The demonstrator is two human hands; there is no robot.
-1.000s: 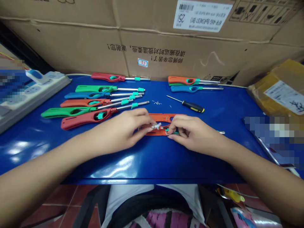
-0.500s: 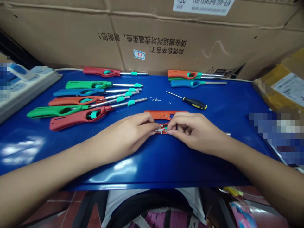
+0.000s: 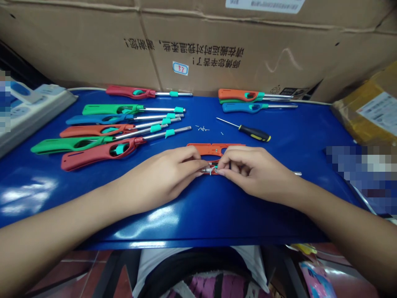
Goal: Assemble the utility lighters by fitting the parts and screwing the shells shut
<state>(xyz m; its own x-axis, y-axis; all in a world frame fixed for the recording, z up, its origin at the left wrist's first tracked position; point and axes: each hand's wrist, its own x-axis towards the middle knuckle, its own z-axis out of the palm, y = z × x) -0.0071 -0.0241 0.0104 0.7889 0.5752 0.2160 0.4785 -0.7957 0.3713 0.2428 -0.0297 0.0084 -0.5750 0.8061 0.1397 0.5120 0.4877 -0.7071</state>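
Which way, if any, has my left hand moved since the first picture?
Yes, to the right: your left hand's fingertips were below the left part of the white slivers; now they reach below their right end.

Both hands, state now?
Left hand: closed, pinching small whitish part.
Right hand: closed; what it holds, if anything, can't be told.

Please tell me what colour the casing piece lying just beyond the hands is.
The casing piece is orange; it shows best in the head view.

Cardboard box (image 3: 102, 49) behind; power strip (image 3: 39, 108) left; taped parcel (image 3: 366, 109) right
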